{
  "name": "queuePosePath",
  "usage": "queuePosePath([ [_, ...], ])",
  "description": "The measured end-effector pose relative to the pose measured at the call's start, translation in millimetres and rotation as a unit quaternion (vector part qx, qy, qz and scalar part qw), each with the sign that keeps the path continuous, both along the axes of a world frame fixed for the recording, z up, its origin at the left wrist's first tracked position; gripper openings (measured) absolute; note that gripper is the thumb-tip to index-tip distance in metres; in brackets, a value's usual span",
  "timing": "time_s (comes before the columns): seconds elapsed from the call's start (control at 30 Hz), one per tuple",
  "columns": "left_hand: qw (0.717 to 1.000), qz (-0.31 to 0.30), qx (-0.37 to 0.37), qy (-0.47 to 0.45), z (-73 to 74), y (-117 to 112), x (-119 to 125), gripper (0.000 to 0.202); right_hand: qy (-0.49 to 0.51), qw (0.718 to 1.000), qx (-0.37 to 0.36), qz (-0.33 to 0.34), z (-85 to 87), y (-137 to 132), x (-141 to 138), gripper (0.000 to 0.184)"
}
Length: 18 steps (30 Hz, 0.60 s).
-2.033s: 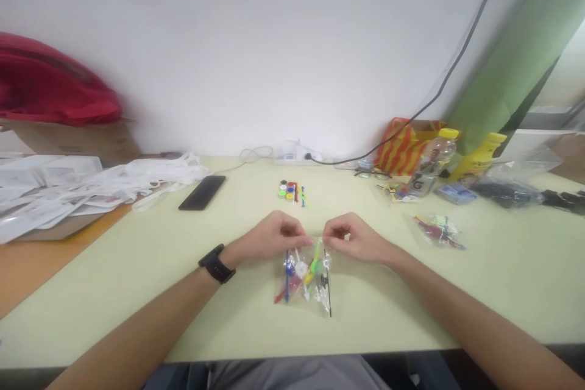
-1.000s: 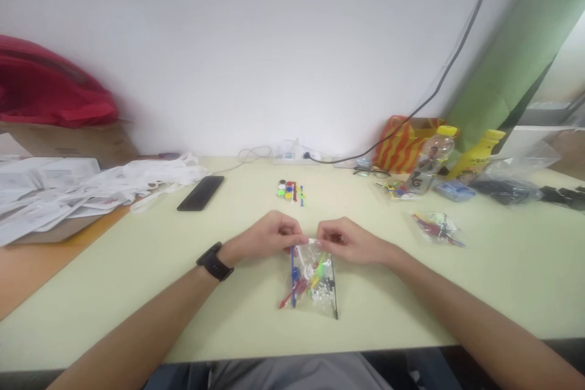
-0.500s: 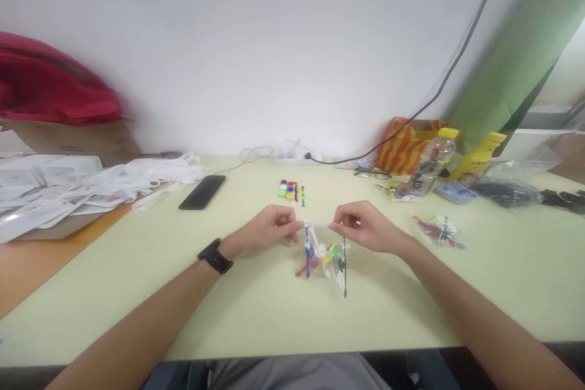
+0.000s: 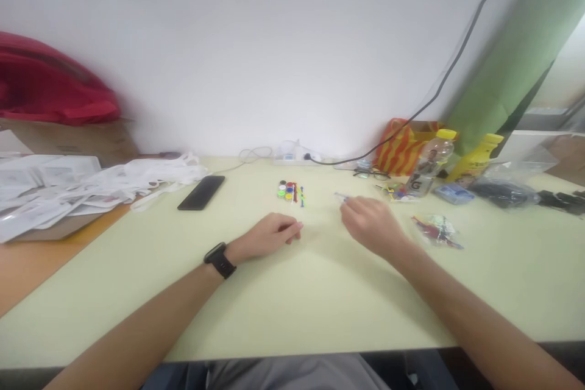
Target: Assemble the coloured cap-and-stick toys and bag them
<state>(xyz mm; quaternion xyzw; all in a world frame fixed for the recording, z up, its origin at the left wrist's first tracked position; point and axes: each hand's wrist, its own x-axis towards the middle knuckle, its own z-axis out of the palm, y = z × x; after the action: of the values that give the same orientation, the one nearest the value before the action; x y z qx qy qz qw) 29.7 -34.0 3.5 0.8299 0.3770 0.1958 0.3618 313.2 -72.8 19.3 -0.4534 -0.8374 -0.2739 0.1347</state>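
Note:
My left hand (image 4: 269,236) rests on the pale green table (image 4: 292,304) with its fingers loosely curled and nothing in them; a black watch sits on its wrist. My right hand (image 4: 368,225) is raised a little further back and to the right, its back to the camera and its fingers closed. A small clear and blue tip (image 4: 340,196) sticks out past those fingers; it looks like the edge of the clear bag of coloured pieces, the rest of which is hidden behind the hand. A row of small coloured parts (image 4: 290,191) lies beyond both hands.
A black phone (image 4: 202,192) lies at back left beside white plastic bags (image 4: 91,186). Another clear bag of coloured pieces (image 4: 436,230) lies right of my right hand. Bottles (image 4: 432,164), glasses (image 4: 372,173) and a power strip (image 4: 292,155) stand along the wall.
Both hands held the clear bag by its top edge and lifted it. Now my left hand has let go and rests, and my right hand has moved back and right, the bag mostly out of sight.

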Motion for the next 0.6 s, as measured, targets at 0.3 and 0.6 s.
queuePosePath([
  [0.3, 1.000, -0.002, 0.007, 0.008, -1.1, -1.3, -2.1, 0.053, -0.042, 0.952, -0.267, -0.142, -18.4, 17.4, -15.0, 0.028],
  [0.6, 0.992, 0.054, 0.042, -0.103, 23.9, -15.3, 10.9, 0.034, 0.010, 0.911, -0.272, -0.309, -4.9, 24.9, 40.2, 0.030],
])
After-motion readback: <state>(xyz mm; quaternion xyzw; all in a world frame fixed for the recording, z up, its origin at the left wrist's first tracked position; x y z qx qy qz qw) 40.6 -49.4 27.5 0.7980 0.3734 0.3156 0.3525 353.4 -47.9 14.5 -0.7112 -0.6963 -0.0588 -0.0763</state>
